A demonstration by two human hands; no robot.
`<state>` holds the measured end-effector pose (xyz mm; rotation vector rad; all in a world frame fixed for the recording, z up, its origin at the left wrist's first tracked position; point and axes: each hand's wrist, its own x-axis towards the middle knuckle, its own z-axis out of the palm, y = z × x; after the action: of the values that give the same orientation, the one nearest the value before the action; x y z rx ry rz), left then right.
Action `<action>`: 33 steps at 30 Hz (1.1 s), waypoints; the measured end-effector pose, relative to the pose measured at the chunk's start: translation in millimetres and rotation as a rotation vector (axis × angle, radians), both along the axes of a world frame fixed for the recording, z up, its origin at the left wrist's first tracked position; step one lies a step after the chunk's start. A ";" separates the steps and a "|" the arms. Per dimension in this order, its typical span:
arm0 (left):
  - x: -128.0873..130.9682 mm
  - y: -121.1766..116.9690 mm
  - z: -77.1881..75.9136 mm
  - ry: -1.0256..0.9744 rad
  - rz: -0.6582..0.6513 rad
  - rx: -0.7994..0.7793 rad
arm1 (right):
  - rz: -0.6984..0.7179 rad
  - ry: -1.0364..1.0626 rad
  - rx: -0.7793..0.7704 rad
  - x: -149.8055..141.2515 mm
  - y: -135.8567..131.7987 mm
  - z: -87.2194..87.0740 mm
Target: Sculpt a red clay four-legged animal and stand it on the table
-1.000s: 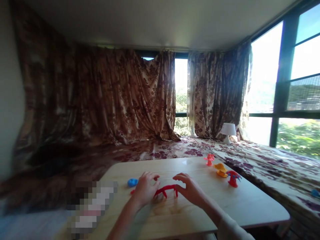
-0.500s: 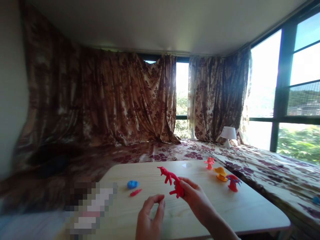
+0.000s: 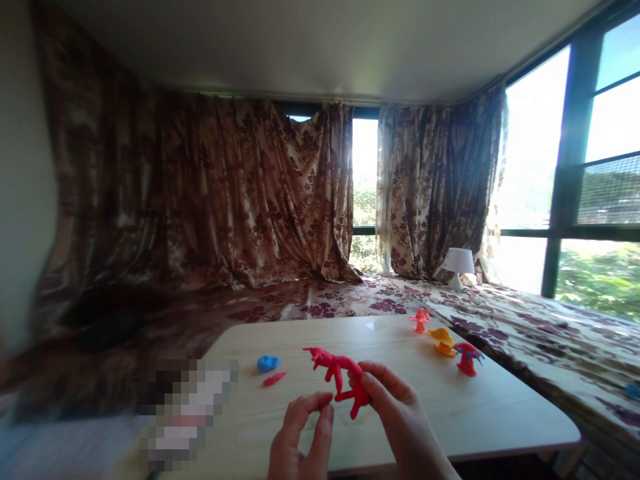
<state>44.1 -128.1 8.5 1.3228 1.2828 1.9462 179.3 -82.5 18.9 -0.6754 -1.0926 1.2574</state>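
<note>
My right hand (image 3: 395, 400) is closed on the hind part of a red modelling-clay animal figure (image 3: 336, 367) with legs and a thin pointed tip at the head end. The figure is held above the table, its head toward the left. Close beside its lower leg, my left hand (image 3: 305, 430) has thumb and forefinger brought together in a pinch. Whether anything small sits between those fingertips, or whether they touch the leg, I cannot tell. To the left, a blue clay lump (image 3: 269, 363) and a small red clay piece (image 3: 275, 379) lie on the table.
The pale wooden table (image 3: 480, 420) has rounded corners. Along its right side stand a pink clay piece (image 3: 421, 320), a yellow mushroom-like piece (image 3: 441, 341) and a red piece with blue strips (image 3: 467, 360). A white lamp (image 3: 458, 261) stands beyond on patterned cloth.
The red animal figure has come down and turned more level, nearer my left hand. My right hand has shifted lower with it. The left hand keeps its pinch.
</note>
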 end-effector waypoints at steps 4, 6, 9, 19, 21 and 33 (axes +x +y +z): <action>0.2 6.1 -5.8 -0.235 -0.160 -0.128 | 0.007 0.026 -0.022 -0.4 -1.3 -2.2; 2.8 9.4 -7.3 -0.423 -0.254 -0.159 | 0.016 0.021 -0.024 -1.5 -0.6 -4.4; 8.3 9.1 -3.8 -0.678 -0.372 -0.177 | 0.034 -0.003 -0.020 -4.2 -0.9 -6.6; 11.2 1.9 4.0 -0.799 -0.435 -0.205 | 0.096 0.132 -0.078 -16.0 -4.6 -7.5; 8.6 5.1 -1.7 -0.784 -0.442 -0.227 | 0.116 0.147 -0.093 -18.1 -5.9 -6.9; -23.9 11.3 15.9 -0.419 -0.158 -0.111 | -0.010 -0.065 -0.019 -2.3 -2.2 -3.1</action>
<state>20.1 -116.9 24.4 0.8726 1.0297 1.8822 177.0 -84.7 15.8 -0.7396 -1.1303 1.2465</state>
